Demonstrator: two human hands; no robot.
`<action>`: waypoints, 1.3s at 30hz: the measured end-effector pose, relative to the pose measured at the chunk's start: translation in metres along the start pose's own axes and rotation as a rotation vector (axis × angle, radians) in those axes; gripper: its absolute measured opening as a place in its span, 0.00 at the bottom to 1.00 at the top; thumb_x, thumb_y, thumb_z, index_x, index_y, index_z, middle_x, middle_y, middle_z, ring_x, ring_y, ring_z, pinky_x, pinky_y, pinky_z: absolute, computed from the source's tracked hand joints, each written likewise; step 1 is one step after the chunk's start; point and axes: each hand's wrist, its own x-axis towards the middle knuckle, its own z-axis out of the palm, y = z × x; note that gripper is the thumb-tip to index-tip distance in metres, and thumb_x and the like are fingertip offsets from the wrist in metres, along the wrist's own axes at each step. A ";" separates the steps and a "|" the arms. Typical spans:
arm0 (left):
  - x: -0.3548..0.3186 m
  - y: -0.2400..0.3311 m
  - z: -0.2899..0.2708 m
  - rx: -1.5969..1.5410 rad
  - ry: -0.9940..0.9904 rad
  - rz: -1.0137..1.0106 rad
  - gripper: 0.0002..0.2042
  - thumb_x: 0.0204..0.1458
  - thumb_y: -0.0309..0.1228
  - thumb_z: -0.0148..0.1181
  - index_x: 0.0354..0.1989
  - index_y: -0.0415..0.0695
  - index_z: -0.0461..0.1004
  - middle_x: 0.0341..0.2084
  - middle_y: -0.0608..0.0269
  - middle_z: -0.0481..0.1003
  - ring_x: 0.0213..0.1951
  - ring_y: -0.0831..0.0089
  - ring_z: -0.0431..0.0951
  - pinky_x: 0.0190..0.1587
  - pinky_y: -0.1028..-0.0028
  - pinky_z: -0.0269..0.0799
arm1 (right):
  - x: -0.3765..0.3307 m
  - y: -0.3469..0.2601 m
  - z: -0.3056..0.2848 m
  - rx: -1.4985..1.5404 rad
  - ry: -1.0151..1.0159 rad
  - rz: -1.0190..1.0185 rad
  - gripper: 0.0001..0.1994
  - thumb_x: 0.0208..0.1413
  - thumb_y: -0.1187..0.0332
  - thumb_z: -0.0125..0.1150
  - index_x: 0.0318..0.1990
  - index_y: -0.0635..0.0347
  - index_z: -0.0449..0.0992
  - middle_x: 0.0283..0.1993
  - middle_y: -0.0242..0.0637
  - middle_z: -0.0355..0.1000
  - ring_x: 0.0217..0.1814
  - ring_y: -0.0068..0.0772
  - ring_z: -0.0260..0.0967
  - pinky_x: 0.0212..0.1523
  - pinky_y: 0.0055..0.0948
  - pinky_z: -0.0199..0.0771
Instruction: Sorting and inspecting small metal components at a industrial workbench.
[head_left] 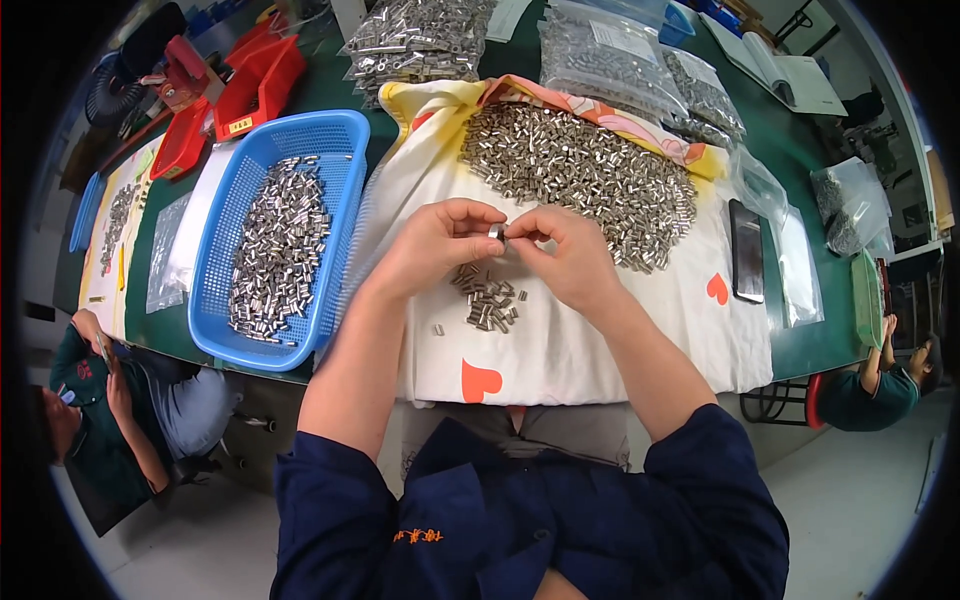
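Note:
My left hand [440, 240] and my right hand [565, 255] meet above a white cloth [600, 350] printed with orange hearts. Between their fingertips they pinch one small silver metal sleeve [497, 232]. Just below the hands lies a small cluster of the same metal sleeves [488, 300]. A big heap of metal sleeves [585, 180] covers the far part of the cloth. To the left stands a blue plastic basket [345, 150] with a layer of sleeves in it.
Clear bags of metal parts [610, 55] and a loose pile [415, 40] lie at the back of the green table [810, 330]. Red bins [255, 80] sit far left, a dark phone [746, 250] at right. People sit at both sides.

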 end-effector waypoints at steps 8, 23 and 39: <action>0.001 -0.003 0.004 0.013 0.041 0.006 0.14 0.43 0.21 0.60 0.40 0.33 0.70 0.30 0.61 0.75 0.33 0.80 0.74 0.36 0.83 0.69 | -0.002 0.004 0.008 -0.356 0.154 -0.320 0.03 0.40 0.73 0.58 0.24 0.61 0.72 0.26 0.36 0.70 0.30 0.36 0.68 0.32 0.30 0.68; -0.003 0.002 0.004 0.158 -0.101 -0.079 0.13 0.42 0.21 0.61 0.38 0.36 0.72 0.28 0.65 0.74 0.30 0.83 0.73 0.35 0.83 0.69 | 0.018 0.037 -0.013 -0.551 0.109 -0.091 0.05 0.44 0.69 0.56 0.28 0.59 0.75 0.29 0.38 0.70 0.36 0.41 0.66 0.39 0.36 0.64; 0.001 -0.001 0.000 -0.036 0.029 -0.019 0.15 0.44 0.21 0.58 0.43 0.34 0.68 0.32 0.60 0.74 0.34 0.79 0.74 0.37 0.81 0.70 | 0.002 0.001 -0.003 0.100 -0.037 0.078 0.04 0.44 0.76 0.55 0.30 0.63 0.74 0.31 0.34 0.70 0.30 0.24 0.66 0.33 0.21 0.66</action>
